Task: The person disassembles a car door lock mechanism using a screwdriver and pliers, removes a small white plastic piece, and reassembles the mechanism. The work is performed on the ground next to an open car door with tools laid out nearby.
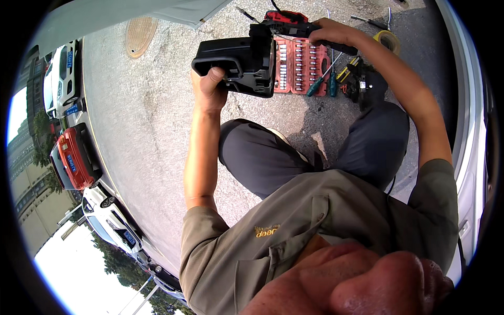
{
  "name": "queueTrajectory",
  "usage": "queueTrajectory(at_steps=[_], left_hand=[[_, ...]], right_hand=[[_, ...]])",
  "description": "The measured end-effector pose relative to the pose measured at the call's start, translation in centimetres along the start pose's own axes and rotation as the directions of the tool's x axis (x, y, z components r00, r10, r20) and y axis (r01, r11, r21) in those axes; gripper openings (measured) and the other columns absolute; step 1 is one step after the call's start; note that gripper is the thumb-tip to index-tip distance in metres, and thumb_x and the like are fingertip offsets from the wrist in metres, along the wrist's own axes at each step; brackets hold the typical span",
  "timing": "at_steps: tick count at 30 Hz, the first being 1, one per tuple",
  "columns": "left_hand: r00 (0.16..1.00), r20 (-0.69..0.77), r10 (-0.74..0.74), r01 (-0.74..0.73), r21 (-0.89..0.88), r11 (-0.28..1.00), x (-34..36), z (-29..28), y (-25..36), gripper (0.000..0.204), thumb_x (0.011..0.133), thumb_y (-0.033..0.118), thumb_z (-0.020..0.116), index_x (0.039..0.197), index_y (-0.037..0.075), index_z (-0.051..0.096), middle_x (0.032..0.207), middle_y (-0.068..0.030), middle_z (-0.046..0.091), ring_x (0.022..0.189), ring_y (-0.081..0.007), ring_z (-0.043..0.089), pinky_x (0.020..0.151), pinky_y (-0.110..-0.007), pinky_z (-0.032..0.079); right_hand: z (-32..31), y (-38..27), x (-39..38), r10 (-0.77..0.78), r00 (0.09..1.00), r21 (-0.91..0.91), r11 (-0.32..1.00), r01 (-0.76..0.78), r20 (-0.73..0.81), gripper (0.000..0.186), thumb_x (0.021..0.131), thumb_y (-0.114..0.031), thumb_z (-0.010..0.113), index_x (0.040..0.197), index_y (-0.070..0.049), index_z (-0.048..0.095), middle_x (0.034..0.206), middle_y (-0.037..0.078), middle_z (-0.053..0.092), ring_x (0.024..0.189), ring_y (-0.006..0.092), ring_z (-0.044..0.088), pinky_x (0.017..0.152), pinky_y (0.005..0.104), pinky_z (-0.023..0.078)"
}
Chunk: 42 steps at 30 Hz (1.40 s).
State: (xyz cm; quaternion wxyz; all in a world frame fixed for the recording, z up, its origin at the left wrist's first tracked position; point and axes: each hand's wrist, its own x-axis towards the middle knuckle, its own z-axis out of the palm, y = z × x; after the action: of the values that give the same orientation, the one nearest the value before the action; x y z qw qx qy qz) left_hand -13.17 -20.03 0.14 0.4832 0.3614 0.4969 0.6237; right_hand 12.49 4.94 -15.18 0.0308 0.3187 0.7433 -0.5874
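My left hand (210,88) grips a black plastic housing (231,58) with an open, frame-like front, its thumb hooked over the lower rim. The housing is held up above the ground, left of the tool case. Farther right, my right hand (334,32) is closed at a long black piece (336,47); its fingers hide most of what they hold. Just beyond it is a red and black tool bag or case (287,20), partly covered by the black parts. An open red socket set case (299,86) lies below, filled with rows of metal sockets.
Two green-handled screwdrivers (316,85) lie across the case. To the right are a yellow tape roll (388,41), a yellow-black tool (349,69) and black parts (362,86). A car's door side (470,157) stands close on my right; parked cars (76,157) line the far left.
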Motion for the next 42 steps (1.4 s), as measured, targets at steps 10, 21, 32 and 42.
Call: queueTrajectory(at_steps=[10, 21, 32, 42], left_hand=[[0.989, 0.03, -0.147, 0.15, -0.281, 0.948, 0.4, -0.3, -1.9, 0.073, 0.077, 0.044, 0.085, 0.131, 0.001, 0.059, 0.122, -0.013, 0.07, 0.111, -0.0284, 0.068, 0.099, -0.041, 0.054], [0.992, 0.072, -0.099, 0.117, -0.309, 0.944, 0.5, 1.3, -2.0, 0.069, 0.079, 0.044, 0.084, 0.128, 0.0, 0.061, 0.117, -0.0129, 0.071, 0.105, -0.0275, 0.07, 0.095, -0.039, 0.055], [0.869, 0.371, 0.327, -0.453, 0.329, 0.829, 0.1, 5.2, 2.4, 0.075, 0.052, 0.022, 0.104, 0.111, -0.006, 0.065, 0.101, -0.0183, 0.073, 0.095, -0.0277, 0.073, 0.083, -0.037, 0.059], [0.844, 0.457, 0.282, -0.462, 0.351, 0.814, -0.2, 4.4, 2.9, 0.072, 0.051, 0.03, 0.104, 0.106, -0.002, 0.069, 0.118, -0.023, 0.066, 0.101, -0.031, 0.073, 0.088, -0.042, 0.059]], right_hand=[[-6.8, -2.3, -10.7, 0.049, 0.998, 0.033, 0.998, -0.05, 0.042, 0.078, 0.075, -0.03, 0.081, 0.137, 0.009, 0.054, 0.111, 0.017, 0.073, 0.101, 0.022, 0.071, 0.091, 0.0342, 0.054], [-8.8, -4.8, -14.2, -0.003, 0.996, 0.36, 0.933, -0.03, 0.091, 0.037, 0.077, -0.026, 0.083, 0.103, -0.001, 0.077, 0.089, 0.005, 0.077, 0.072, 0.0108, 0.065, 0.063, 0.0257, 0.049], [-12.7, -6.0, -20.9, -0.087, 0.995, -0.173, 0.982, 0.078, -0.045, 0.058, 0.068, -0.022, 0.078, 0.118, 0.002, 0.064, 0.092, 0.013, 0.074, 0.083, 0.0174, 0.07, 0.076, 0.0314, 0.055], [-13.1, -11.6, -25.5, 0.121, 0.969, -0.343, 0.92, -0.19, -0.213, 0.065, 0.06, -0.021, 0.077, 0.118, 0.005, 0.06, 0.089, 0.018, 0.073, 0.082, 0.0238, 0.073, 0.075, 0.0353, 0.058]])
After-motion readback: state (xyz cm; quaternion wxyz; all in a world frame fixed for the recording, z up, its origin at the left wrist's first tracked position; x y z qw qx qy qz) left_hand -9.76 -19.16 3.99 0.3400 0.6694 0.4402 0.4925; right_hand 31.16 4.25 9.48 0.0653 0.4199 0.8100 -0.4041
